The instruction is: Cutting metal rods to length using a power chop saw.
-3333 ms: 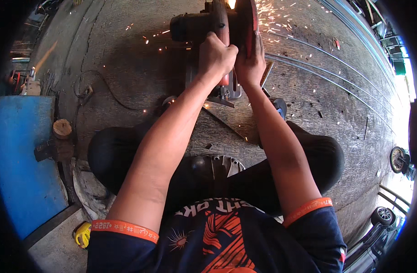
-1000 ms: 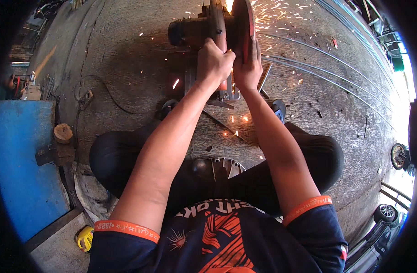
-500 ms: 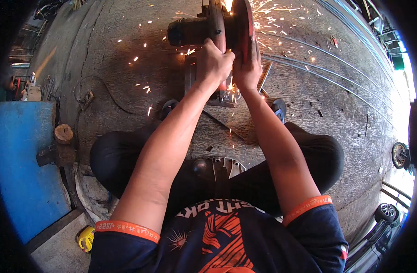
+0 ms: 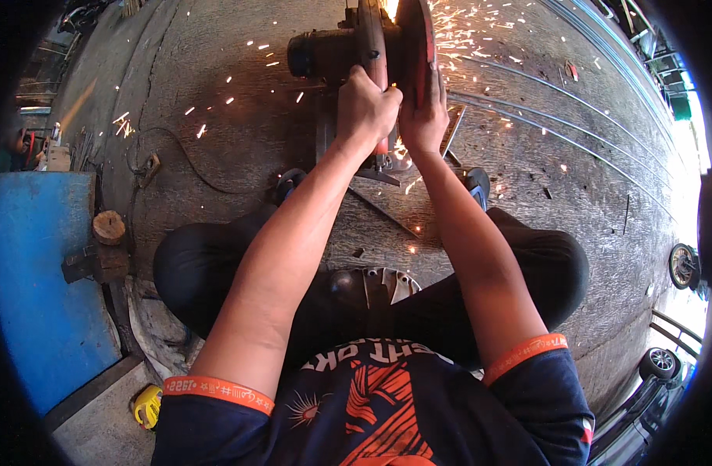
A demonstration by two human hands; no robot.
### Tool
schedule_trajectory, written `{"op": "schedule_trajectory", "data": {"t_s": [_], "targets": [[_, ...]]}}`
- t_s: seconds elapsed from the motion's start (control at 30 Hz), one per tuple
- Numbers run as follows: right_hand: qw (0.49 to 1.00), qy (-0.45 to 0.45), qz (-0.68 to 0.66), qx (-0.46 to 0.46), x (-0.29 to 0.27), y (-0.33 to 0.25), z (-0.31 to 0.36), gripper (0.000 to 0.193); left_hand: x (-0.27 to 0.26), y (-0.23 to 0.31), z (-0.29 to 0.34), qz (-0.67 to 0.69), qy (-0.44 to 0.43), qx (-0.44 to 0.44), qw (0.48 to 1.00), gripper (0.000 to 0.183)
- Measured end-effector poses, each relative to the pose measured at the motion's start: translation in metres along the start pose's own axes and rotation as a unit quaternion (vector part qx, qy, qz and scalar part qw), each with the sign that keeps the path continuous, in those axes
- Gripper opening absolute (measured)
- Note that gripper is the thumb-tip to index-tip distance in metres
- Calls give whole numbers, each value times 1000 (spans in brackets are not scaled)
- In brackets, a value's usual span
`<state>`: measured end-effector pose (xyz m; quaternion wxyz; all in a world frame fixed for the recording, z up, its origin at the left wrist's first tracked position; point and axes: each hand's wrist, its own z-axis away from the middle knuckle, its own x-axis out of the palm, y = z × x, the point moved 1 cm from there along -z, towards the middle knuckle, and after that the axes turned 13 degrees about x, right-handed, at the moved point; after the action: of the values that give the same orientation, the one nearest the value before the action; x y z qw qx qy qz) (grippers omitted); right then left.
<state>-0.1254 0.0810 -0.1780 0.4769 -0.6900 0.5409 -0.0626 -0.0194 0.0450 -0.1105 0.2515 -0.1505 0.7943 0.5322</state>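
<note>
Left hand (image 4: 367, 107) wrapped round the handle (image 4: 382, 145); right hand (image 4: 424, 124) against the red-rimmed guard (image 4: 429, 54), fingers (image 4: 441, 87) extended — cannot tell if gripping. Floor (image 4: 558, 264): grey, worn. On it, ahead of the feet (image 4: 478, 186), a cut-off saw (image 4: 369, 39). Sparks (image 4: 457, 31) — scattered both sides.

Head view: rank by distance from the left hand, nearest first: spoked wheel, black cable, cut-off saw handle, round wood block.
1. Cut-off saw handle: gripped in the left hand.
2. Black cable: on the floor, to the hand's left.
3. Round wood block: farther left, beside the blue sheet.
4. Spoked wheel: at the far right edge.
</note>
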Motion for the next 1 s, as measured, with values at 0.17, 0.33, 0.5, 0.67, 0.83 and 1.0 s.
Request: {"op": "schedule_trajectory", "data": {"t_s": [0.17,0.33,0.5,0.67,0.83,1.0], "targets": [[1000,-3,-17,24,2,4,1,58,-2,4,2,-10,-24,-4,1000,40],[999,-3,-29,26,2,1,4,58,-4,7,5,6,-2,-17,1000,39],[999,1,-38,31,-1,7,11,58,5,-4,12,11,-3,-1,1000,39],[998,-19,-52,-16,-6,-2,-18,57,4,-8,-4,59,22,24,998,46],[957,-103,-246,115,-7,-2,-87,45,-25,42,-70,243,-89,-93,961,25],[759,204,-332,522,2,123,28,35,-36,48,-120,283,-65,-127,948,22]]}}
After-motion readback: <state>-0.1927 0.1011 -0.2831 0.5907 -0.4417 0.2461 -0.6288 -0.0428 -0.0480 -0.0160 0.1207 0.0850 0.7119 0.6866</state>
